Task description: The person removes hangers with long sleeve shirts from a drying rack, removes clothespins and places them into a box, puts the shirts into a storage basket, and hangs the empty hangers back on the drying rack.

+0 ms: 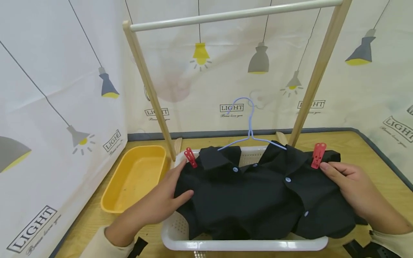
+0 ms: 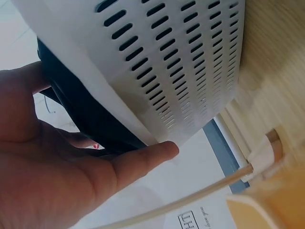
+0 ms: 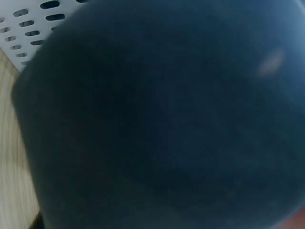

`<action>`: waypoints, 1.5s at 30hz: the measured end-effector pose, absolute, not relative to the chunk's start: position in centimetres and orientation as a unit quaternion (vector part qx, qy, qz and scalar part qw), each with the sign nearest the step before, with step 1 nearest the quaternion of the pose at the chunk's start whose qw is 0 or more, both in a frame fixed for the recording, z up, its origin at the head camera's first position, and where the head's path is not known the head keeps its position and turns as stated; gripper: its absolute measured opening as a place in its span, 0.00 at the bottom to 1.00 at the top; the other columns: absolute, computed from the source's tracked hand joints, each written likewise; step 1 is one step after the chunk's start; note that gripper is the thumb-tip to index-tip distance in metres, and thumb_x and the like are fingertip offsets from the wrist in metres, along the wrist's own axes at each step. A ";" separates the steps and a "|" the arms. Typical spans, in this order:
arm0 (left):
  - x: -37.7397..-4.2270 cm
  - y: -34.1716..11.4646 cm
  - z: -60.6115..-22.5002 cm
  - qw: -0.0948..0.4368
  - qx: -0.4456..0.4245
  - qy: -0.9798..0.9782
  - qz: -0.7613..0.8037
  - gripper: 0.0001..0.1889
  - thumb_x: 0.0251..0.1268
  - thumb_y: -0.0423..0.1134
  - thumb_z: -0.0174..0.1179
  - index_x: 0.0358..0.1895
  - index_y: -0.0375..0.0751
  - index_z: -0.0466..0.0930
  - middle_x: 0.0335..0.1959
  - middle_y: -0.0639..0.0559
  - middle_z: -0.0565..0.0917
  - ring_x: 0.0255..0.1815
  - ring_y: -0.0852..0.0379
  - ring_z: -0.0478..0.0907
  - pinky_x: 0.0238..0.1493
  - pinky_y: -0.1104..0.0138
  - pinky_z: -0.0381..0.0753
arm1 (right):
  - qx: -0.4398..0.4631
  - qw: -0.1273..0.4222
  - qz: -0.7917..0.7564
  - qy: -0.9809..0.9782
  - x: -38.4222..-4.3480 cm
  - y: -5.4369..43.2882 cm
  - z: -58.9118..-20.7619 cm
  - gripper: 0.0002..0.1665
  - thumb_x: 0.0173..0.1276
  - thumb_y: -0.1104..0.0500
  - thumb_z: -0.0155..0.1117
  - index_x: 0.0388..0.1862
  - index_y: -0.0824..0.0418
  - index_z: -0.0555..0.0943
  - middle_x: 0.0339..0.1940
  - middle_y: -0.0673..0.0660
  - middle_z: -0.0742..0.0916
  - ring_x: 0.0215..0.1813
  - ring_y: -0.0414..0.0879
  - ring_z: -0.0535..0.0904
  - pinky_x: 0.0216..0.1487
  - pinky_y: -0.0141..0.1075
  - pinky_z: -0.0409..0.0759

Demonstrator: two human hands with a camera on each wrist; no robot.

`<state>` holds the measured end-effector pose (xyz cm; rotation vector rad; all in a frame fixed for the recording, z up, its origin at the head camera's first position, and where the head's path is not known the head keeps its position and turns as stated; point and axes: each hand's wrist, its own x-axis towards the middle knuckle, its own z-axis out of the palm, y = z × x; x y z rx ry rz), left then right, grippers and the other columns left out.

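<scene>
A black short-sleeved shirt (image 1: 251, 204) with pale blue buttons lies across the white basket (image 1: 245, 245), over a light blue hanger (image 1: 250, 122) whose hook stands up from the collar. One red clothespin (image 1: 190, 157) is at the left shoulder, another red clothespin (image 1: 318, 156) at the right. My left hand (image 1: 161, 200) rests at the shirt's left side, thumb apart; its fingers look straight in the left wrist view. With thumb and forefinger, my right hand (image 1: 358, 190) pinches the right sleeve just below the clothespin. Dark cloth (image 3: 157, 119) covers most of the right wrist view.
Behind the basket stands a wooden rack with a white crossbar (image 1: 235, 15) and slanted posts (image 1: 317, 75). A yellow tray (image 1: 135, 179) sits to the left on the wooden table (image 1: 364, 154). Lamp-printed sheets (image 1: 226, 82) enclose the back and sides.
</scene>
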<state>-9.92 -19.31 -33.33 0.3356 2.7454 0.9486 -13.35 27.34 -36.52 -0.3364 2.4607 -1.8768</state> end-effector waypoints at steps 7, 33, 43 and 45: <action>-11.2 -19.2 -32.8 0.107 0.135 0.928 0.332 0.50 0.69 0.54 0.62 0.81 0.59 0.33 0.83 0.48 0.47 0.82 0.46 0.49 0.78 0.43 0.51 | -0.112 0.023 -0.629 0.769 -14.0 27.6 -36.4 0.20 0.81 0.60 0.48 0.44 0.42 0.87 0.32 0.44 0.90 0.31 0.40 0.88 0.29 0.35 0.85; -12.2 -17.7 -32.7 -0.116 0.130 0.896 0.408 0.18 0.56 0.38 0.74 0.48 0.47 0.80 0.25 0.55 0.77 0.31 0.58 0.77 0.35 0.68 0.74 | -0.146 0.006 -0.567 0.811 -13.4 27.5 -36.7 0.26 0.82 0.62 0.43 0.48 0.32 0.83 0.42 0.31 0.86 0.43 0.25 0.82 0.37 0.23 0.81; -11.5 -17.7 -32.9 -0.243 0.184 0.856 0.417 0.18 0.54 0.33 0.73 0.48 0.45 0.80 0.24 0.56 0.76 0.27 0.61 0.75 0.30 0.70 0.74 | -0.148 -0.029 -0.520 0.841 -13.9 28.6 -37.1 0.20 0.84 0.57 0.38 0.42 0.59 0.80 0.36 0.37 0.81 0.37 0.29 0.78 0.32 0.27 0.77; -11.5 -17.8 -33.0 -0.261 0.199 0.847 0.418 0.18 0.53 0.32 0.72 0.47 0.43 0.80 0.24 0.55 0.76 0.27 0.61 0.75 0.29 0.70 0.74 | -0.107 -0.060 -0.450 0.885 -14.3 28.9 -37.3 0.19 0.84 0.54 0.41 0.45 0.59 0.80 0.37 0.35 0.79 0.39 0.26 0.74 0.33 0.25 0.73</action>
